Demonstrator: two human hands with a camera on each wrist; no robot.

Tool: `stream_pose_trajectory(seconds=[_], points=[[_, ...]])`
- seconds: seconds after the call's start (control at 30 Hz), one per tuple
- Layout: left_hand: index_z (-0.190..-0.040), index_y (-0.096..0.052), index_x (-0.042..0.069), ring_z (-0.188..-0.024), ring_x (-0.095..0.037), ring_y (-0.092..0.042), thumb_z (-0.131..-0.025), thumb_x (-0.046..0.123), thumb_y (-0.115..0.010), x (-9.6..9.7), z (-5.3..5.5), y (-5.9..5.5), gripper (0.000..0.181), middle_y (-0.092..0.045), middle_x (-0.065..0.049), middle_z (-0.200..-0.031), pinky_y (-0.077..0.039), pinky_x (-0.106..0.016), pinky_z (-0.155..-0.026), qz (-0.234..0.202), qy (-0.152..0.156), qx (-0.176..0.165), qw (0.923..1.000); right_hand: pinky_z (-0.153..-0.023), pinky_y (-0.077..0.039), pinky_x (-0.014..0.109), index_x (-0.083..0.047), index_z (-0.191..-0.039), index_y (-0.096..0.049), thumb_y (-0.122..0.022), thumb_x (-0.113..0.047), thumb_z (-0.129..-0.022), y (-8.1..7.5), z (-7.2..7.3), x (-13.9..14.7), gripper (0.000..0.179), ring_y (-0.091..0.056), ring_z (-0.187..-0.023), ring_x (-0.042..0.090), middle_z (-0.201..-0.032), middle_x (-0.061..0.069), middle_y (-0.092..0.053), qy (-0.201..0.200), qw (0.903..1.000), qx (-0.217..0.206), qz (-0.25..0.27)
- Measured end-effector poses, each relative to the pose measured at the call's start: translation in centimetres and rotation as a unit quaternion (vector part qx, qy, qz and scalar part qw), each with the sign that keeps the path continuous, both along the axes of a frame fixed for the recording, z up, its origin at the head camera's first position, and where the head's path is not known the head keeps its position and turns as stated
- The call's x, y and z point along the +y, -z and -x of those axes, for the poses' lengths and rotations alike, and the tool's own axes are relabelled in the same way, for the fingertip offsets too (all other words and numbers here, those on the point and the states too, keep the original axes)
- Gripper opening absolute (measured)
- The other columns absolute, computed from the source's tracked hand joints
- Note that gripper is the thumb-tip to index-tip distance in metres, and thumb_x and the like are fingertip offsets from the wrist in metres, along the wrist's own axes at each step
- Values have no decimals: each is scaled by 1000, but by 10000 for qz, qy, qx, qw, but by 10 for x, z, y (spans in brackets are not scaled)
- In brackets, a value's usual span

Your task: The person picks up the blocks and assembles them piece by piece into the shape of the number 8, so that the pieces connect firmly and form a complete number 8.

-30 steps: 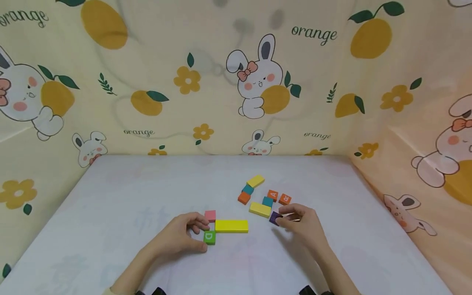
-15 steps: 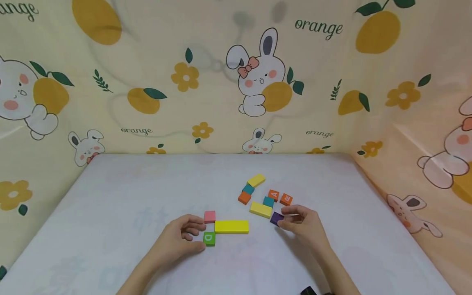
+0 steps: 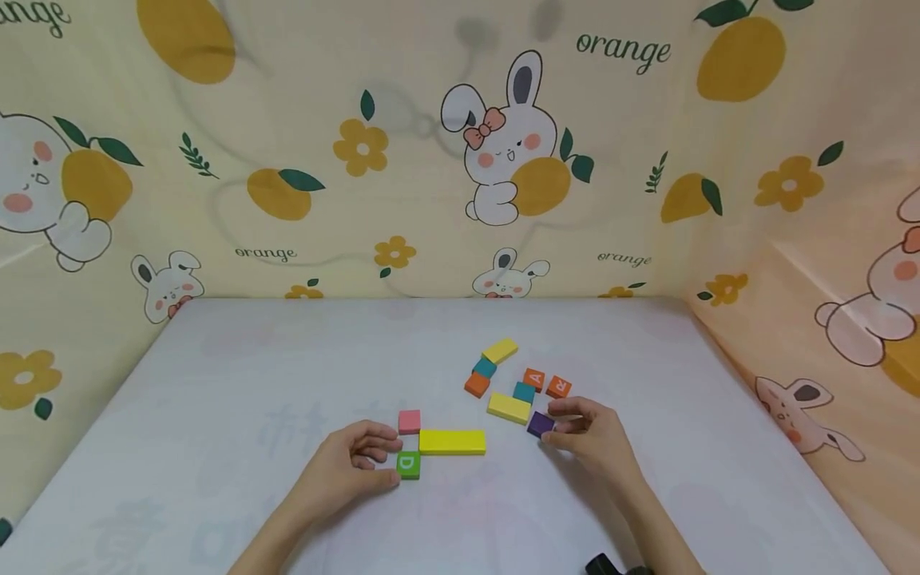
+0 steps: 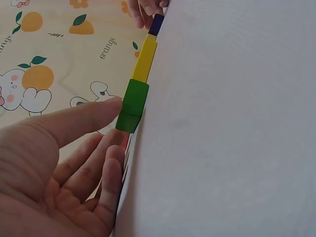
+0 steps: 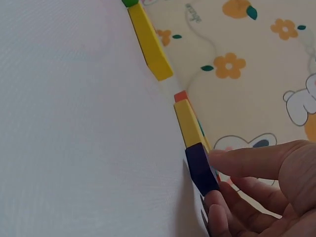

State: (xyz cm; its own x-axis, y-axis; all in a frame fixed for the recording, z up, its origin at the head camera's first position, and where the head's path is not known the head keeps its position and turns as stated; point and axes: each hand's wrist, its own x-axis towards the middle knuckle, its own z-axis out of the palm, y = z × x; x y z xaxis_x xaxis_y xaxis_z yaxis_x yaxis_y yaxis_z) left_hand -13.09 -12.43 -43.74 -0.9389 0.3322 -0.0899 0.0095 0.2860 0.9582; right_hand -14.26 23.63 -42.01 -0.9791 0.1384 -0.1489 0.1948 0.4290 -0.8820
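Note:
My left hand (image 3: 346,463) lies beside a green block (image 3: 408,465) marked D. Its thumb is at the green block's near left corner, and its loosely bent fingers are by a gap below a pink block (image 3: 410,422). A long yellow block (image 3: 453,442) extends right from the gap. On the right, my right hand (image 3: 592,431) pinches a small purple block (image 5: 201,168) at its edge between thumb and fingers. The purple block stays on the table, by the end of a shorter yellow block (image 3: 508,408). The right wrist view partly hides the fingertips behind it.
Behind the purple block lie a teal block (image 3: 524,392) and two orange letter blocks, A (image 3: 533,378) and R (image 3: 559,386). Farther back, another yellow block (image 3: 500,350), a teal block (image 3: 485,367) and an orange block (image 3: 477,385) form a slanted row. A printed cloth (image 3: 431,160) rises behind the table.
My left hand's fingers and thumb have drawn back slightly from the green block's side. My right hand stays almost still at the purple block. The head view has shifted a little; the blocks keep their arrangement.

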Motion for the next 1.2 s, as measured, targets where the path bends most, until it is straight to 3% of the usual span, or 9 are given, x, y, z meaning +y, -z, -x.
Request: stream_pose_trajectory(seconds=[0.43,0.83,1.2], points=[[-118,-63,6,-98,-24,-59,-77,13,-84,-1,1,0,47,-69,-4,-110,-48,-28,-82,6,-13,100,9999,-64,-50,28,-2,-108,-70,-85,4,-71,2,5,-4,40,-55,-84,24,-92,8,-64,37,9996,-158,-225],[-115,-65,9,-98,-24,-58,-78,17,-85,-1,2,3,43,-70,1,-107,-48,-27,-82,293,43,97,9995,-68,-51,28,-2,-104,-70,-84,3,-72,2,4,-3,36,-58,-82,23,-86,8,-65,136,9990,-235,-352],[-114,-65,8,-96,-23,-58,-77,19,-86,1,2,3,44,-70,2,-105,-48,-27,-81,330,12,92,9994,-82,-48,35,-4,-104,-71,-87,0,-69,-5,0,3,39,-62,-90,21,-94,4,-69,-38,9991,-160,-401]])
